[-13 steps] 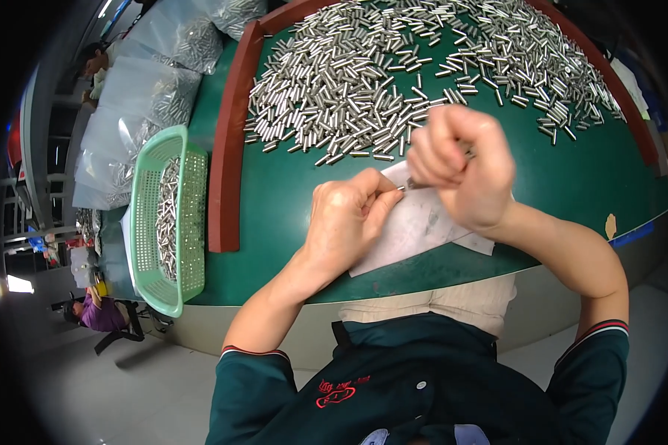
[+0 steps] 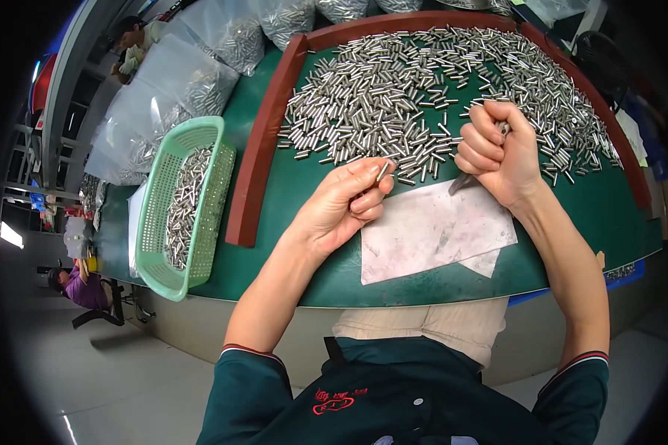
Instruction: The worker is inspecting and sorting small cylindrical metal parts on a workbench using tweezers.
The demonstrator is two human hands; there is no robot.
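Observation:
Between thumb and fingertips, my left hand [image 2: 338, 204] is closed on a short shiny metal pin [image 2: 383, 172], held tilted above the near edge of the pile. My right hand [image 2: 503, 152] makes a fist around a narrow grey metal tool [image 2: 459, 184]. Its flat end sticks out below the fist, and the rest is mostly hidden by my fingers, so its exact kind is unclear. Under and between the hands lies a smudged whitish sheet [image 2: 430, 233]. Beyond them spreads a wide heap of similar metal pins [image 2: 364, 111] on the green tabletop [image 2: 312, 267].
A red-brown raised border [image 2: 256, 170] frames the heap. To its left stands a light green plastic basket [image 2: 145, 215] with pins inside. Clear bags of pins [image 2: 208, 89] line the far left. One person [image 2: 87, 288] sits at far left; another [image 2: 137, 48] is farther up.
My hands have moved apart: the right fist up and right, the left hand slightly up, turning the pin upward. The view has shifted, showing more of the table's far side.

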